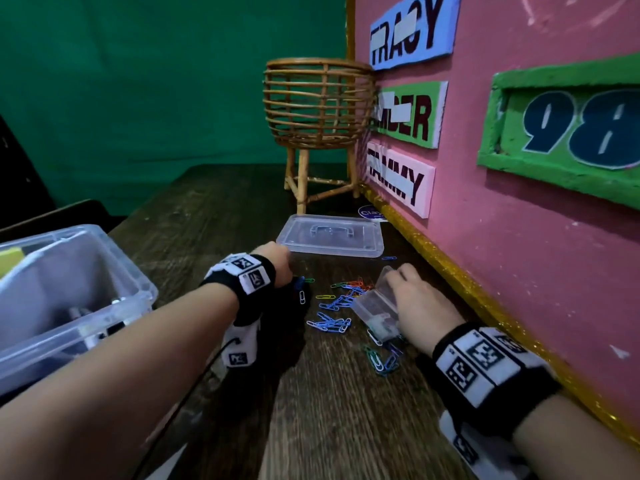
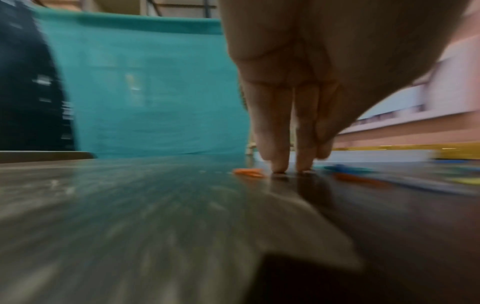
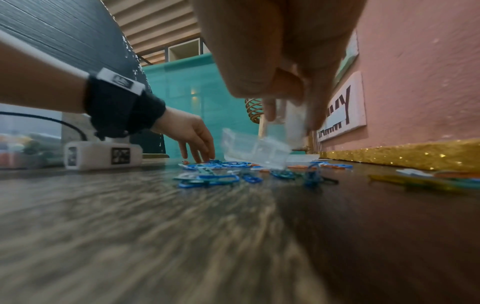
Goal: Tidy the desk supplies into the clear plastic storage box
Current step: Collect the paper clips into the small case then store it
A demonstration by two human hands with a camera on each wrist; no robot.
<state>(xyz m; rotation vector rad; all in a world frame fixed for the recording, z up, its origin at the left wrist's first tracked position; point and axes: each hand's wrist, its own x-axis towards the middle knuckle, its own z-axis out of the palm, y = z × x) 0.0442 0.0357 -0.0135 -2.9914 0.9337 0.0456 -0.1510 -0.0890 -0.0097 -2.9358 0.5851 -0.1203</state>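
Several coloured paper clips (image 1: pixel 337 304) lie scattered on the dark wooden desk (image 1: pixel 214 209). My right hand (image 1: pixel 403 289) grips a small clear clip case (image 1: pixel 375 304), tilted with one end down among the clips; the right wrist view shows the case (image 3: pixel 255 149) hanging open under my fingers. My left hand (image 1: pixel 282 271) reaches down at the left edge of the clips. In the left wrist view its straight fingers (image 2: pixel 279 144) touch the desk beside an orange clip (image 2: pixel 248 171), holding nothing. The clear plastic storage box (image 1: pixel 114 271) stands open at the left, with a few items inside.
The storage box's clear lid (image 1: pixel 332 237) lies flat behind the clips. A rattan basket stand (image 1: pixel 318 109) sits at the back. A pink board (image 1: pixel 519 220) with a gold glitter edge walls off the right side. A green cloth hangs behind.
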